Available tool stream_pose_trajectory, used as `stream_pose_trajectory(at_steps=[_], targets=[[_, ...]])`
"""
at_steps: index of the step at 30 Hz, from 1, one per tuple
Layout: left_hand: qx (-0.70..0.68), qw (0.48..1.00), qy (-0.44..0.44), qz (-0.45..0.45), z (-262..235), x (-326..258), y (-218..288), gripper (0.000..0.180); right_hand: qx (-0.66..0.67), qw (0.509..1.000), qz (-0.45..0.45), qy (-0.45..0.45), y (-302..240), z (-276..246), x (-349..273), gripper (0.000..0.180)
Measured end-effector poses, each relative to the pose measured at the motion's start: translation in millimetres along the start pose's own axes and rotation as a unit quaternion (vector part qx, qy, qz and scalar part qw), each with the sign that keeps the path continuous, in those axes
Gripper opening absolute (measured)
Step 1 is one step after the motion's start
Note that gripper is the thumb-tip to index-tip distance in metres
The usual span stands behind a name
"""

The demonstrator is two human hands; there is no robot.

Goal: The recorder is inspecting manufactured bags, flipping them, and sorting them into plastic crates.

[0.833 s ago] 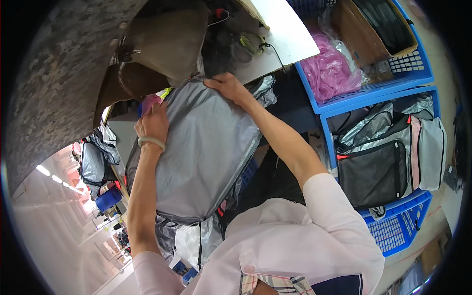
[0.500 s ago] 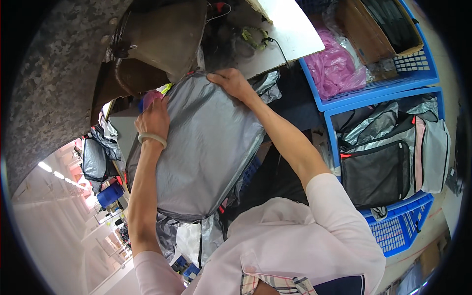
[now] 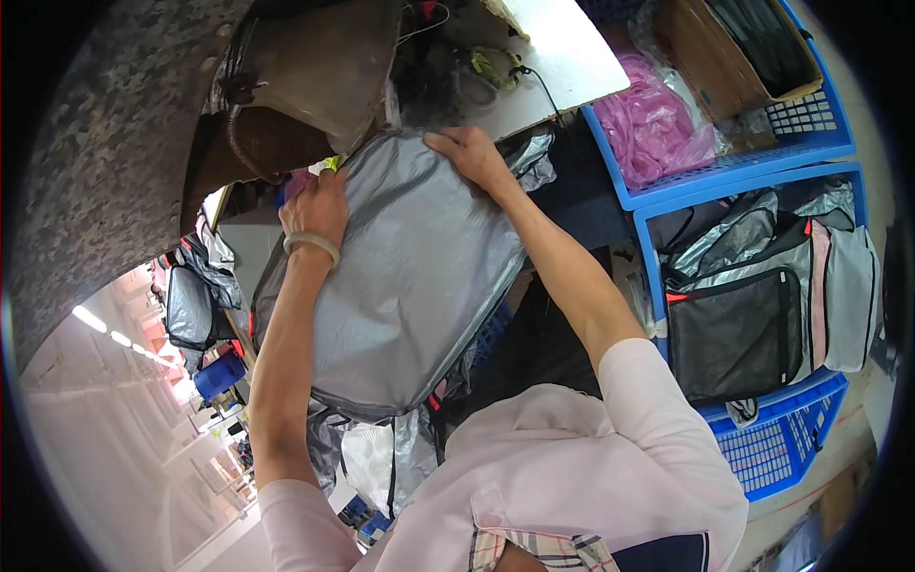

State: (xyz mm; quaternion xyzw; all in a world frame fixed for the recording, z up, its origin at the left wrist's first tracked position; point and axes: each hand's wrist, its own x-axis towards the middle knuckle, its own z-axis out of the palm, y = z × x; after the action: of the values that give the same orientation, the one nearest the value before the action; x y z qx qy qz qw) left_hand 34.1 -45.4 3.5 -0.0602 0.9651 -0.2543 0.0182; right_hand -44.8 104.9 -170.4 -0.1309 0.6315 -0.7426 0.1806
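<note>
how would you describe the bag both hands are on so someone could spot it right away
Start at the white table at the top, then come down to the left hand and right hand. Between them lies a big flat silver-grey bag. Unlike the black bag in the blue crate, it is plain, shiny and being held.

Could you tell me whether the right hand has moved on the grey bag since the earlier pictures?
No, the right hand rests at the grey bag's top corner beside the white table edge, as before.

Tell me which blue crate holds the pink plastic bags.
The upper blue crate, beside the white tabletop. The lower crate holds only grey and black bags.
</note>
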Motion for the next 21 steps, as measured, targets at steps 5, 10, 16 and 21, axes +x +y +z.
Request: stream_pose_trajectory(at_steps=[5,10,16,21], targets=[[0.008,1.0,0.009,0.014,4,4,4,0.03,-0.033,0.999,0.01,0.003,0,-7,-3,0.034],[-0.001,1.0,-0.019,0.025,6,8,9,0.03,-0.033,0.999,0.029,0.019,7,-8,-6,0.035],[-0.013,0.998,-0.053,0.032,11,10,15,0.028,0.0,0.997,0.065,0.041,16,-8,-15,0.039],[-0.028,0.998,-0.019,0.056,8,-12,12,0.026,0.088,0.969,0.225,-0.046,-5,-21,-30,0.043]])
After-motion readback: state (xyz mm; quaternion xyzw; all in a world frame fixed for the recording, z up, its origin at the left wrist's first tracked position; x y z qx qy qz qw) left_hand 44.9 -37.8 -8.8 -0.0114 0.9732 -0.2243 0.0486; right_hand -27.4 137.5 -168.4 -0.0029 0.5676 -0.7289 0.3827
